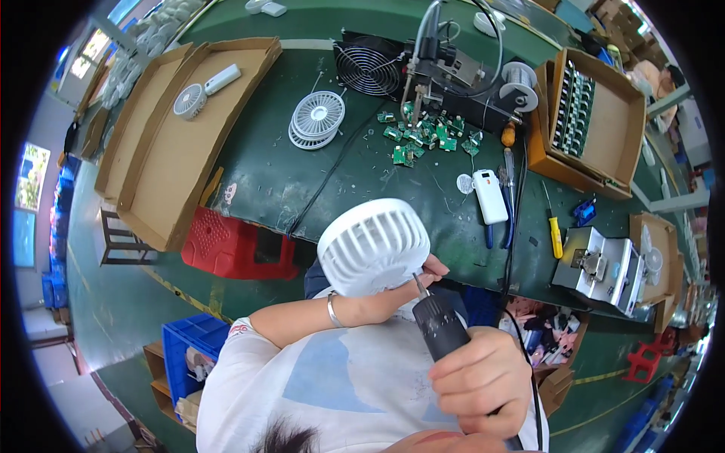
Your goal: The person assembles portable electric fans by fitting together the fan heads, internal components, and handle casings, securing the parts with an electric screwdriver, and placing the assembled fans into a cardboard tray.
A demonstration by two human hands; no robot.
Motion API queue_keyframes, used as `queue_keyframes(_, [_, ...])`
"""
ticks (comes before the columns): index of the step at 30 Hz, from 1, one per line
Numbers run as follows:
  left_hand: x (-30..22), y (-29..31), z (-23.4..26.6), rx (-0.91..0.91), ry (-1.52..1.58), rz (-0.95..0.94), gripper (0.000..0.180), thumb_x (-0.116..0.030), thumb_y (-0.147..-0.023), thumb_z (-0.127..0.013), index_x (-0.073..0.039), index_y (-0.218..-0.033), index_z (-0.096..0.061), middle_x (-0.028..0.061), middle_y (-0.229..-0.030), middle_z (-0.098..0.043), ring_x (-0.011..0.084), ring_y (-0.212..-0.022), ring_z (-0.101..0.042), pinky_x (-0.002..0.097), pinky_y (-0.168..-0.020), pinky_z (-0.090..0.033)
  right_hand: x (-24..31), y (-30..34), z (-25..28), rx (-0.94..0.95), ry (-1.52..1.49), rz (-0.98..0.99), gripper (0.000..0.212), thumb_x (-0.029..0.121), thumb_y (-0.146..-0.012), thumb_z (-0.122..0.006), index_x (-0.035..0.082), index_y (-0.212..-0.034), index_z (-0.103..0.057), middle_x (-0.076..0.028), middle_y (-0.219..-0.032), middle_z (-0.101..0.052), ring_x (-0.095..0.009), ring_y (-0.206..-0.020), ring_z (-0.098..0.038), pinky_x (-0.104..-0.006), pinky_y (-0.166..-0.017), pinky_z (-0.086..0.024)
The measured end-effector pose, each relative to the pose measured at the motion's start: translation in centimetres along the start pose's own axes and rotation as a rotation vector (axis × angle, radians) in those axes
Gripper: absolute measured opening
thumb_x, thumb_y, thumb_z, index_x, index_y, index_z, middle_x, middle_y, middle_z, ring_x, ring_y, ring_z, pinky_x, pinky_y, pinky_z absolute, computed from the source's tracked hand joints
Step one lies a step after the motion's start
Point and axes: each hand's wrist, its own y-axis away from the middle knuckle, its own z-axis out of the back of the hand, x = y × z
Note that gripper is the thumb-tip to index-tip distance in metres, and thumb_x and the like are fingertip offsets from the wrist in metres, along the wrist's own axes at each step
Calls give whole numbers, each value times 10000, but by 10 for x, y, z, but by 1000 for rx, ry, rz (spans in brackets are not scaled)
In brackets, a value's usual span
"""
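Note:
A white handheld fan [374,249] with a slatted round cage is up in front of my chest, near the table's front edge. My left hand [394,300] is closed on it from below; the cage hides part of the fingers. In my right hand [483,381] is a dark electric screwdriver [440,326], fingers wrapped round its body. Its thin bit points up and left, to the fan's lower right edge beside my left fingertips. Whether the tip touches a screw there is too small to tell.
The green table [264,177] holds loose fan cages [317,119], small circuit boards [442,132], a soldering rig [453,75], a white casing [491,198], a yellow-handled screwdriver [556,235] and a metal fixture [596,264]. Cardboard trays [170,177] stand left. A cable [515,249] hangs by my right hand.

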Motion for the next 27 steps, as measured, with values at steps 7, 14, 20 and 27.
queue_keyframes(7, [1, -4, 1, 36, -149, -284, 286, 61, -850, -587, -68, -1085, -488, 134, -991, -633, 222, -911, -615, 369, -810, -515, -3, -19, 9, 103, -44, 31, 96, 88, -786, -559, 44, -721, -504, -148, -657, -602, -251, -545, -596, -373, -570, -537])
queue_keyframes(14, [5, -5, 1, 11, -99, -334, 302, 87, -846, -574, -74, -1086, -488, 130, -974, -634, 227, -913, -614, 378, -811, -517, -7, -16, 2, -10, -35, 115, 86, 80, -784, -567, 45, -717, -526, -148, -631, -591, -250, -520, -583, -369, -534, -527])
queue_keyframes(20, [2, -8, -1, 13, -141, -301, 307, 99, -845, -566, -76, -1084, -490, 125, -962, -633, 231, -912, -611, 389, -821, -514, -5, -14, 1, -48, -15, 101, 103, 66, -778, -558, 44, -691, -510, -153, -621, -584, -250, -514, -582, -365, -524, -523])
queue_keyframes(27, [4, -9, 1, 28, -85, -319, 299, 91, -848, -569, -82, -1079, -491, 122, -948, -638, 232, -910, -608, 387, -823, -512, -7, -11, 2, -31, -37, 99, 108, 57, -768, -566, 46, -681, -502, -149, -621, -584, -245, -515, -583, -356, -513, -518])
